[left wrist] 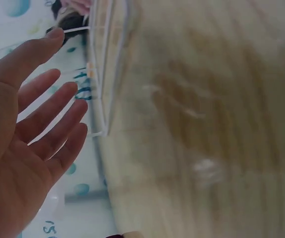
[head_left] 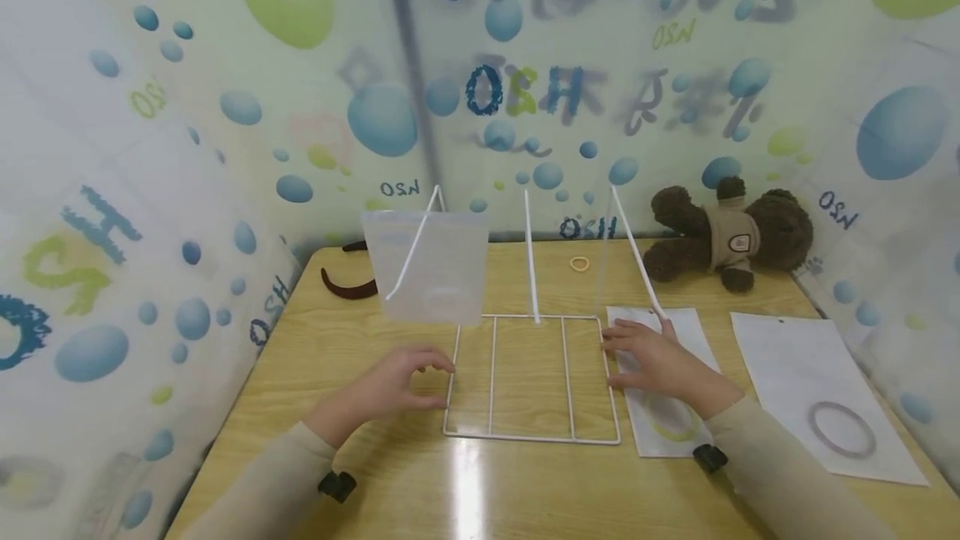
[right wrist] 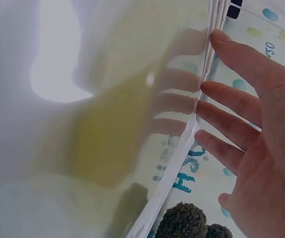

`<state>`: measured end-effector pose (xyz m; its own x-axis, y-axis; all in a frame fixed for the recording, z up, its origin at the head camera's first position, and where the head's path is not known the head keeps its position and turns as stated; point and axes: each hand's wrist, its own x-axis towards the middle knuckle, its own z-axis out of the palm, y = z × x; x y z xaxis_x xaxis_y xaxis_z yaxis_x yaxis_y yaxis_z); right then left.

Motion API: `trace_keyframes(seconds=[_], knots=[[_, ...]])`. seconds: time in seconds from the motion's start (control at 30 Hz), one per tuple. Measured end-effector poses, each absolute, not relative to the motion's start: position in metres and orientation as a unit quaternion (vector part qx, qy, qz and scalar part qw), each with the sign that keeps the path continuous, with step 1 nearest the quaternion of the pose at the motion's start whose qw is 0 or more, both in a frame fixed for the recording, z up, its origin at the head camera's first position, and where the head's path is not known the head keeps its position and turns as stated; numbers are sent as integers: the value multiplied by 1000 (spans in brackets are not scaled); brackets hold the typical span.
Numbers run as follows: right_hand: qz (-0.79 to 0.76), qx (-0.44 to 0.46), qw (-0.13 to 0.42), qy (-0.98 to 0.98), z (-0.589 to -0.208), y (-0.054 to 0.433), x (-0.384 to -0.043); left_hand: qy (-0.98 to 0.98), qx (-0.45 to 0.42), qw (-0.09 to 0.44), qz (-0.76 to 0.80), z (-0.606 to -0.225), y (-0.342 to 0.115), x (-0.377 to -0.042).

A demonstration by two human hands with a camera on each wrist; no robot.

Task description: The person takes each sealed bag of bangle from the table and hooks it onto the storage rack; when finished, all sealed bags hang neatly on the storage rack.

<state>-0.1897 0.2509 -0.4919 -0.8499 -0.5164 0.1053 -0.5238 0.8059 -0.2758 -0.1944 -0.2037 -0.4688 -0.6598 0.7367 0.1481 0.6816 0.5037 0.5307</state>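
Note:
A white wire rack (head_left: 567, 373) stands on the table, its rectangular base flat and its slanting bars rising at the back. On its left slanting bar hangs a translucent plastic bag (head_left: 442, 265). At the left side of the base is my left hand (head_left: 393, 382), thumb and fingers apart with nothing between them. The left wrist view shows that palm (left wrist: 13, 148) with its fingers loosely spread. My right hand (head_left: 660, 357) reaches over a flat white plastic pack (head_left: 693, 332), fingertips right at the base's right side bar. Its fingers (right wrist: 231, 96) look relaxed in the right wrist view.
A second white pack (head_left: 787, 365) with a ring-shaped mark lies farther right. Behind them lies a dark brown teddy bear (head_left: 731, 232). A small yellowish ring (head_left: 579, 264) rests behind the rack, and a dark curved object (head_left: 348, 288) is partly hidden by the bag. Patterned curtains surround the table.

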Motion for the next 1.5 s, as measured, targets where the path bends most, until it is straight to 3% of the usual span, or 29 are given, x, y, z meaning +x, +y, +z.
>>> trace_keyframes(seconds=[0.47,0.9,1.33,1.5], knots=[[150,272,4,-951,-489,245,-192,891,401,33,209,-498,-208,-188],[158,296,39,-941,-488,251,-193,891,408,27,196,-498,-210,-189],[199,209,67,-955,-483,302,-207,899,401,40,172,-495,-205,-190],[199,176,42,-963,-481,326,-215,901,400,42,163,-495,-205,-191]])
